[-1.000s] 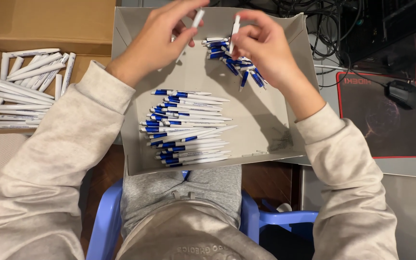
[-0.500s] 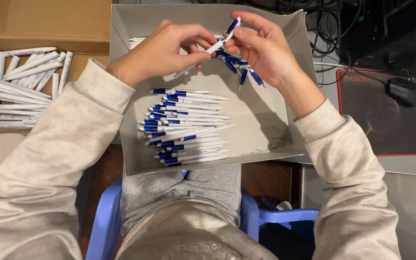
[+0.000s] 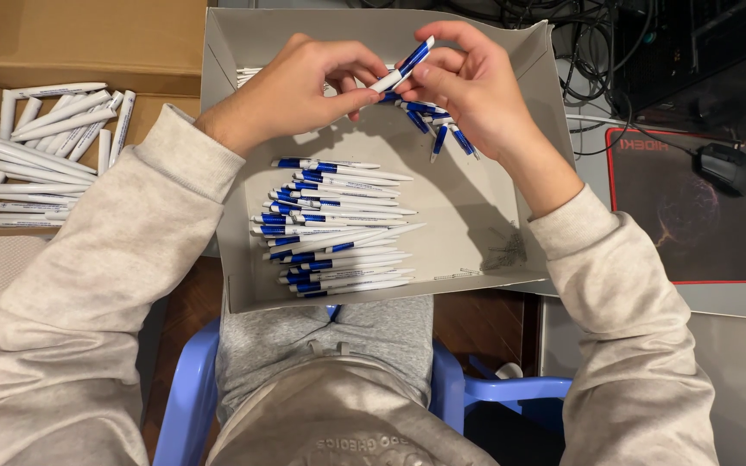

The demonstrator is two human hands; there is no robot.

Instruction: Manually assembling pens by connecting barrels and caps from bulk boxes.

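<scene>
White-and-blue pen [image 3: 401, 69] is being pinched at both ends, left hand [image 3: 304, 91] and right hand [image 3: 468, 86] closing fingertips on it, near the top centre of the frame above a grey cardboard tray [image 3: 477, 224] holding a pile of finished pens [image 3: 334, 226].

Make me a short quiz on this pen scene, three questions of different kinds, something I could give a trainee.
1. True or false: both hands grip the same blue and white pen.
2. Where does the stack of finished pens lie? A) in the grey tray on the lap, B) on the mouse pad, C) on the blue chair.
3. Fill in: the plain white barrels lie in the ____ box beside the left arm.

Key:
1. True: the left hand pinches the white end, the right hand the blue end.
2. A.
3. Cardboard.
</scene>
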